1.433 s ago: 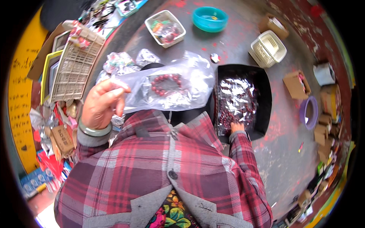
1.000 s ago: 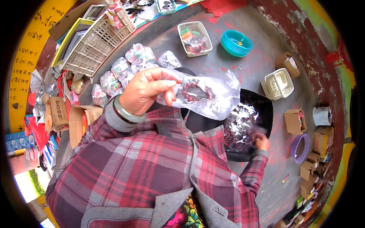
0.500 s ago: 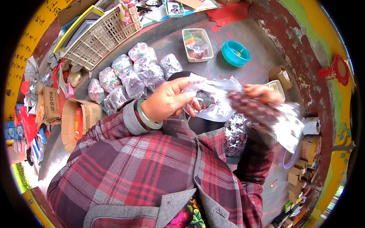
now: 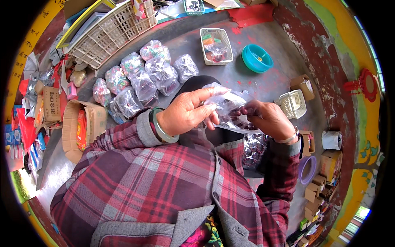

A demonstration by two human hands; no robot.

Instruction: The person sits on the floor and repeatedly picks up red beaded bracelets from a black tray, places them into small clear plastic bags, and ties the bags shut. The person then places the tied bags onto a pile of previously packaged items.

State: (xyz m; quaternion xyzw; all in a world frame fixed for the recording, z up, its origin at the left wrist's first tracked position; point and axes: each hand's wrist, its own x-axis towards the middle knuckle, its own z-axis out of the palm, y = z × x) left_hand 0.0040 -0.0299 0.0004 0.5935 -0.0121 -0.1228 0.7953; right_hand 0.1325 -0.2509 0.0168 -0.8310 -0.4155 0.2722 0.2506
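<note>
In front of my lap, my left hand (image 4: pixel 185 115) is closed on the rim of a clear plastic bag (image 4: pixel 224 103), thumb and fingers pinching the film. A jade-like bangle sits on that wrist. My right hand (image 4: pixel 272 120) is at the bag's other side, fingertips curled together at small dark red pieces (image 4: pixel 238 113) inside it. Exactly what those fingers grip is hidden. Below the right hand, beside my lap, lies a shiny clear bag of dark red and black pieces (image 4: pixel 253 152), partly covered by my sleeve.
Several filled clear bags (image 4: pixel 162 76) stand on the floor ahead to the left. Beyond are a white basket (image 4: pixel 203 45) with packets and teal basins (image 4: pixel 257 58). An open cardboard box (image 4: pixel 72 131) is at left; a small white basket (image 4: pixel 293 103) and purple ring (image 4: pixel 307 169) at right.
My right hand has come back left to the bag; the long dark red patterned bundle in clear wrapping it was swinging is gone from sight. My left hand keeps its hold on the bag.
</note>
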